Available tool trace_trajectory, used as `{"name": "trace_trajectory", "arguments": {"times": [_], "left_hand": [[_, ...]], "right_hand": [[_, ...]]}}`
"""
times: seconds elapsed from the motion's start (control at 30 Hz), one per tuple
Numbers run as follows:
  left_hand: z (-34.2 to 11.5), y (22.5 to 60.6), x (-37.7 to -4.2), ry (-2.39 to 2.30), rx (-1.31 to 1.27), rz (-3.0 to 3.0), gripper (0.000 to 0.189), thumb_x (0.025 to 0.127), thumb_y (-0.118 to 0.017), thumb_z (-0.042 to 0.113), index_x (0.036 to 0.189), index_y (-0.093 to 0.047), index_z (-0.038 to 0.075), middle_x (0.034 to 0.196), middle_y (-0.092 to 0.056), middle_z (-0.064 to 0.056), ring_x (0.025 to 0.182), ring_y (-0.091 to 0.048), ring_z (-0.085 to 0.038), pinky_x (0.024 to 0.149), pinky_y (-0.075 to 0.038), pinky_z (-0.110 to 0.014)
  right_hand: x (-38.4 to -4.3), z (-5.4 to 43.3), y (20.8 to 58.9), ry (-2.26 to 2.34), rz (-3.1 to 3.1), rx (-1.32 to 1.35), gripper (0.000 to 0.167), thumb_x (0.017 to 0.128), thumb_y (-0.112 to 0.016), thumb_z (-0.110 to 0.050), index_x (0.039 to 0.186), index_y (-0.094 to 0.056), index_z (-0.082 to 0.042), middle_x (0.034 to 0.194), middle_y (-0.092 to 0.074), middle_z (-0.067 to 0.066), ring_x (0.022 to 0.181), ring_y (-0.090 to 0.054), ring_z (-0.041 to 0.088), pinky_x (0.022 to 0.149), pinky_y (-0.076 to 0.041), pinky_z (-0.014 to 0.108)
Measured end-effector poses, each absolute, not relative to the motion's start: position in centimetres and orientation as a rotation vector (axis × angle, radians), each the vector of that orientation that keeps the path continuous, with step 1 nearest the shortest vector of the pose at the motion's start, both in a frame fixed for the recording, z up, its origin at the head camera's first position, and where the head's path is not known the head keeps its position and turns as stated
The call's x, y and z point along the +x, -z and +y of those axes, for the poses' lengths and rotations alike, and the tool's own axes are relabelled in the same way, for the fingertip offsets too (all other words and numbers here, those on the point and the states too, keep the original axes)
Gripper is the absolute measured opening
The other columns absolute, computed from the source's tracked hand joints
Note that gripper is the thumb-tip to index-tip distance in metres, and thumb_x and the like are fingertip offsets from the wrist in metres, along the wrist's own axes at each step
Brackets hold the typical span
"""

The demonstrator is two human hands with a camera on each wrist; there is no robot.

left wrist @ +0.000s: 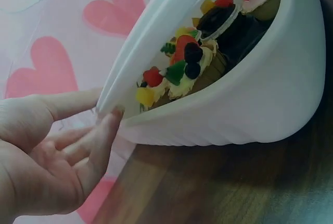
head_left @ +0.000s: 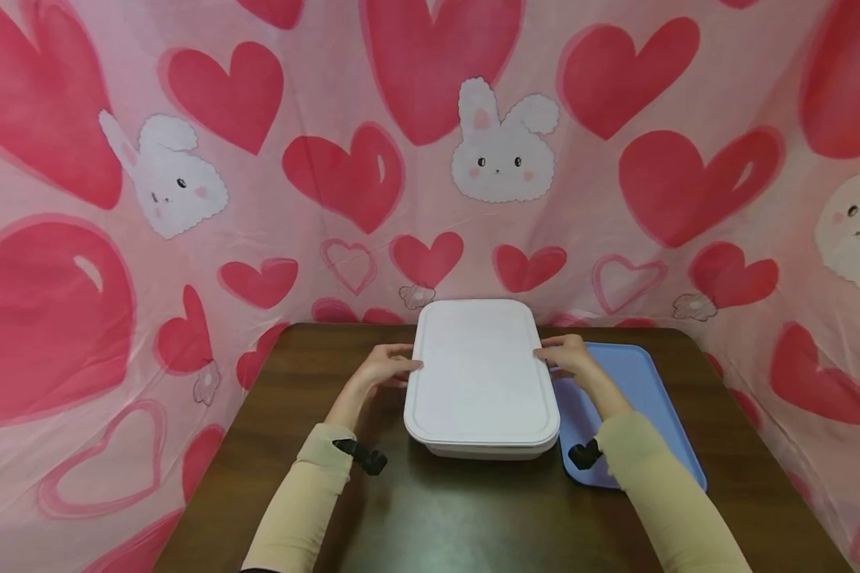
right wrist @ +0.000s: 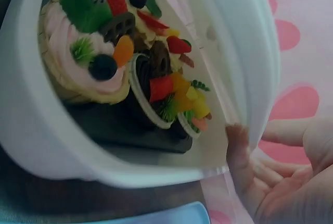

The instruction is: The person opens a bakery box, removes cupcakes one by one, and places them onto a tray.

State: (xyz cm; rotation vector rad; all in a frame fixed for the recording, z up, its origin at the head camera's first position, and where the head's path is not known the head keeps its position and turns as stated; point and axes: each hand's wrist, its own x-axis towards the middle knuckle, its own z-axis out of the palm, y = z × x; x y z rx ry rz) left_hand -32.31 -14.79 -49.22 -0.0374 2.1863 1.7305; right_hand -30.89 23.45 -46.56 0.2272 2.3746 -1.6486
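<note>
A white rectangular lid (head_left: 482, 374) sits over a white container (head_left: 484, 453) in the middle of the table. My left hand (head_left: 385, 368) pinches the lid's left edge between thumb and fingers. On the opposite edge, my right hand (head_left: 569, 356) pinches it the same way. Both wrist views show the lid (left wrist: 151, 31) raised off the container's rim, leaving a gap. Through it, decorated fruit-topped tarts (right wrist: 86, 57) with cream are visible, lying on a dark tray (right wrist: 140, 133) inside. The head view hides them under the lid.
A blue tray (head_left: 641, 398) lies to the right of the container, partly beneath my right hand and forearm. The dark wooden table (head_left: 459, 517) backs onto a pink cloth (head_left: 430, 191) with hearts and rabbits. Black straps (head_left: 361, 457) circle both wrists.
</note>
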Motion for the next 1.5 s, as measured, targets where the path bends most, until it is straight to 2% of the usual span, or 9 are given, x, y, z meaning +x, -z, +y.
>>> {"name": "trace_trajectory", "arguments": {"times": [0.27,0.5,0.73,0.83,1.07,1.13,1.2,1.33,1.5], "left_hand": [[-16.6,49.2,-32.1,-1.873,0.04,1.982,0.071,0.103,-0.073,0.009,0.167,-0.043,0.002,0.097,-0.081,0.005,0.077,-0.074,-0.009,0.068,-0.063,-0.022],[-18.3,48.9,-31.6,-1.892,0.055,1.973,0.072,0.105,-0.072,0.01,0.168,-0.04,0.0,0.093,-0.08,0.008,0.075,-0.071,-0.008,0.07,-0.062,-0.021],[-19.8,49.0,-31.4,-1.9,0.035,1.973,0.072,0.105,-0.07,0.008,0.169,-0.038,-0.001,0.091,-0.08,0.01,0.073,-0.072,-0.007,0.068,-0.062,-0.02],[-20.5,48.9,-31.1,-1.889,0.031,1.992,0.072,0.105,-0.069,0.008,0.169,-0.037,-0.002,0.091,-0.08,0.01,0.073,-0.071,-0.007,0.068,-0.063,-0.02],[-21.7,48.8,-30.6,-1.894,0.021,2.002,0.074,0.106,-0.068,0.007,0.17,-0.033,-0.004,0.09,-0.079,0.011,0.073,-0.071,-0.006,0.068,-0.063,-0.02],[-22.0,48.8,-30.5,-1.891,0.014,2.01,0.075,0.105,-0.069,0.008,0.17,-0.032,-0.004,0.092,-0.079,0.011,0.073,-0.071,-0.006,0.068,-0.063,-0.02],[-22.3,48.8,-30.4,-1.887,0.007,2.02,0.076,0.105,-0.07,0.008,0.17,-0.032,-0.004,0.093,-0.08,0.01,0.073,-0.071,-0.006,0.068,-0.063,-0.021],[-22.8,48.7,-30.1,-1.884,-0.002,2.037,0.077,0.105,-0.07,0.008,0.171,-0.031,-0.002,0.095,-0.08,0.009,0.074,-0.072,-0.007,0.069,-0.064,-0.021],[-23.3,48.7,-29.8,-1.897,0.032,2.061,0.077,0.106,-0.068,0.005,0.172,-0.031,0.002,0.098,-0.082,0.004,0.073,-0.073,-0.007,0.069,-0.065,-0.024]], "right_hand": [[-31.2,23.2,46.8,1.682,2.35,0.079,0.066,0.105,-0.067,-0.013,0.159,-0.043,0.017,0.098,-0.079,0.0,0.082,-0.07,0.004,0.072,-0.064,0.024],[-31.6,21.8,46.9,1.758,2.272,0.004,0.065,0.105,-0.065,-0.009,0.159,-0.041,0.019,0.092,-0.075,-0.005,0.077,-0.069,0.0,0.068,-0.063,0.021],[-31.8,19.9,46.9,1.745,2.281,-0.016,0.063,0.106,-0.064,-0.007,0.157,-0.04,0.021,0.121,-0.077,0.022,0.08,-0.07,0.002,0.072,-0.066,0.023],[-31.9,19.1,46.9,1.732,2.307,-0.015,0.063,0.104,-0.065,-0.007,0.156,-0.042,0.02,0.126,-0.077,0.029,0.078,-0.069,0.002,0.069,-0.065,0.024],[-32.2,17.2,46.7,1.686,2.357,-0.027,0.071,0.102,-0.066,-0.006,0.164,-0.036,0.013,0.15,-0.058,0.043,0.082,-0.07,0.004,0.067,-0.064,0.025],[-32.2,16.8,46.7,1.68,2.368,-0.032,0.072,0.102,-0.066,-0.005,0.164,-0.035,0.013,0.147,-0.06,0.043,0.081,-0.069,0.004,0.066,-0.063,0.025],[-32.2,16.4,46.7,1.674,2.378,-0.044,0.072,0.101,-0.066,-0.003,0.164,-0.035,0.013,0.132,-0.068,0.04,0.077,-0.068,0.004,0.065,-0.062,0.025],[-32.3,15.8,46.8,1.642,2.405,-0.068,0.073,0.1,-0.069,-0.004,0.164,-0.037,0.012,0.105,-0.071,0.018,0.072,-0.064,0.004,0.065,-0.06,0.023],[-32.4,15.1,47.1,1.606,2.45,-0.144,0.074,0.1,-0.072,-0.002,0.164,-0.038,0.011,0.116,-0.076,0.028,0.077,-0.063,0.004,0.065,-0.057,0.019]]}}
